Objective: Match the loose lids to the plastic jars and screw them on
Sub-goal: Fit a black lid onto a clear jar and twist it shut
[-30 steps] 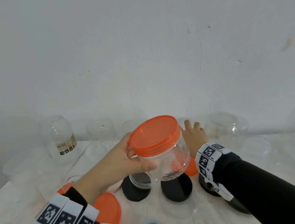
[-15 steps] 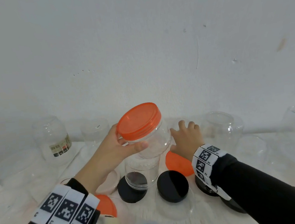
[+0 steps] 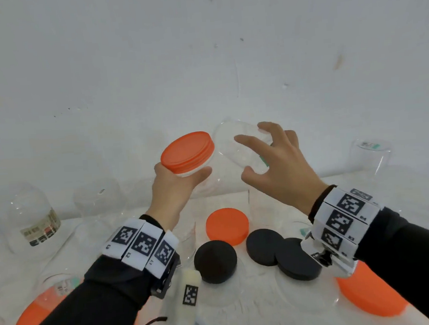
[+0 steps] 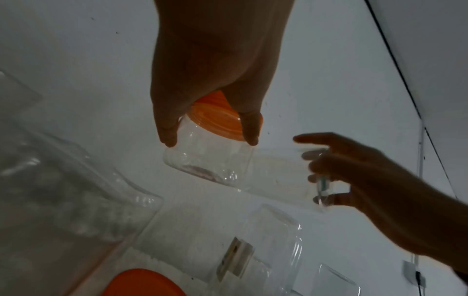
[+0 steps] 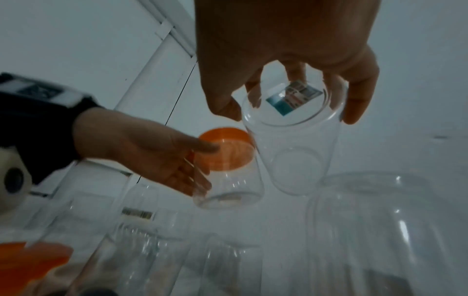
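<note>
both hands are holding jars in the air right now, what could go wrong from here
1. The right hand holds the open clear jar only by fingertips around its base end, tilted; it could slip and fall.
2. The left hand holds the orange-lidded jar close beside it; the two may knock together.
3. Below them lie the loose orange lid, black lids and more empty jars; a dropped jar could scatter them.

Bare white-walled room (image 3: pixel 199 60); white-covered table (image 3: pixel 246 302); kind unclear.

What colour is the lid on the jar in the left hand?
Orange lid, clearest in the head view.
</note>
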Motion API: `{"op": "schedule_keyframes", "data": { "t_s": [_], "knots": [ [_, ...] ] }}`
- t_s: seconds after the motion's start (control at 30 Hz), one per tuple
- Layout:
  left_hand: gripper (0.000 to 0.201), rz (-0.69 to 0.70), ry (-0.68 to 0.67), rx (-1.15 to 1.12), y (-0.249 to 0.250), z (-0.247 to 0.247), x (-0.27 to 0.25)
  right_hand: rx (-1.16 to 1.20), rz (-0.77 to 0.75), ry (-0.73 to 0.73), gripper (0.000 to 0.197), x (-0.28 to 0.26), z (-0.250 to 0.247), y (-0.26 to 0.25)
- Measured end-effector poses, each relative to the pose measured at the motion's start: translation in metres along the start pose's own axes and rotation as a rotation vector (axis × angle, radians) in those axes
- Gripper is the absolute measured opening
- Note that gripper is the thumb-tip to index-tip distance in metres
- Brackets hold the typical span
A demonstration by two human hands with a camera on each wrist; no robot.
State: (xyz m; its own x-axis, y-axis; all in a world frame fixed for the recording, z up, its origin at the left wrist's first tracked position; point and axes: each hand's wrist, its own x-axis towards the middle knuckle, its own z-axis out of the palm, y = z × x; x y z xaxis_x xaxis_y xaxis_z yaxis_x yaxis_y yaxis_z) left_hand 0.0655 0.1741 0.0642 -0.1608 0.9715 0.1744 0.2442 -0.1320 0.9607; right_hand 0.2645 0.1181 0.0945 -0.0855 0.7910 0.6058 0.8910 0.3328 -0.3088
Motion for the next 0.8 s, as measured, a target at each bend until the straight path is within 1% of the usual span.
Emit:
{"op": "schedule_keyframes", "data": {
  "t_s": [0.1,0.2,0.3,0.37,0.47,0.63,0.73,0.8],
  "knots": [
    [0.094,-0.028,0.011,0.062,0.005,0.027,0.007,0.136,0.042,0.124,0.043,-0.007,-0.02,0.01],
    [0.099,-0.063,-0.017,0.183,0.006,0.052,0.012,0.273,0.142,0.208,0.042,-0.014,-0.039,0.021],
    [0.096,-0.096,-0.037,0.323,0.007,0.073,0.016,0.398,0.236,0.275,0.042,-0.023,-0.053,0.03],
    [0.095,-0.121,-0.045,0.449,0.007,0.083,0.017,0.47,0.278,0.276,0.044,-0.031,-0.059,0.034],
    [0.094,-0.167,-0.064,0.536,0.005,0.095,0.018,0.571,0.356,0.261,0.045,-0.042,-0.065,0.041],
    [0.095,-0.227,-0.096,0.525,-0.003,0.107,0.025,0.846,0.497,0.255,0.044,-0.058,-0.068,0.05],
    [0.097,-0.252,-0.121,0.545,-0.007,0.115,0.028,0.981,0.561,0.251,0.036,-0.067,-0.067,0.055],
    [0.093,-0.253,-0.124,0.555,-0.008,0.119,0.029,1.035,0.604,0.254,0.032,-0.072,-0.066,0.058]
  ]
}}
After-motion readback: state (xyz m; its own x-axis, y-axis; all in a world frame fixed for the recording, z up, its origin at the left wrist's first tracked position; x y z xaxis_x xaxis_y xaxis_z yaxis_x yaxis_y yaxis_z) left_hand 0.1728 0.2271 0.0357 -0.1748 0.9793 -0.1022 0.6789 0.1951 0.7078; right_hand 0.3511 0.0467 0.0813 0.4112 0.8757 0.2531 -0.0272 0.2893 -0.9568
